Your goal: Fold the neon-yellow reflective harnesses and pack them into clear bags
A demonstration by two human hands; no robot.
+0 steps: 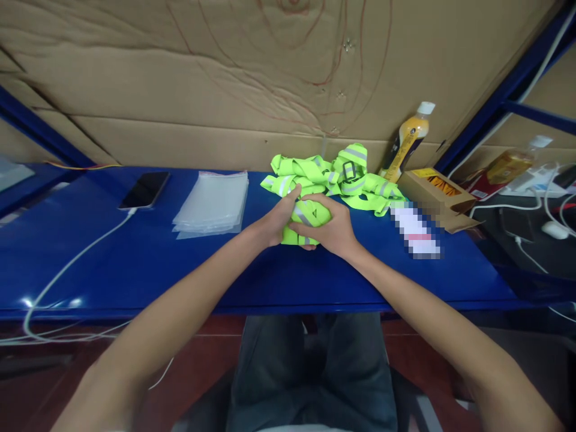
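Rolled strap [315, 214], centre: lime green, silver-grey stripes, small dark triangle. Loose straps [310, 171], 1 o'clock: lime green, silver-grey stripes. Cardboard [180, 78], 12 o'clock: tan, curved reddish lines. Bottle [406, 144], 2 o'clock: orange-yellow and black, white cap. Table [265, 279]: blue. Bags [213, 201], 9 o'clock: translucent whitish.

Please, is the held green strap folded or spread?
Folded: the strap forms a compact bundle, gripped by the left hand and right hand.

Moderately bright; glare spots the blue tabletop [297, 282].
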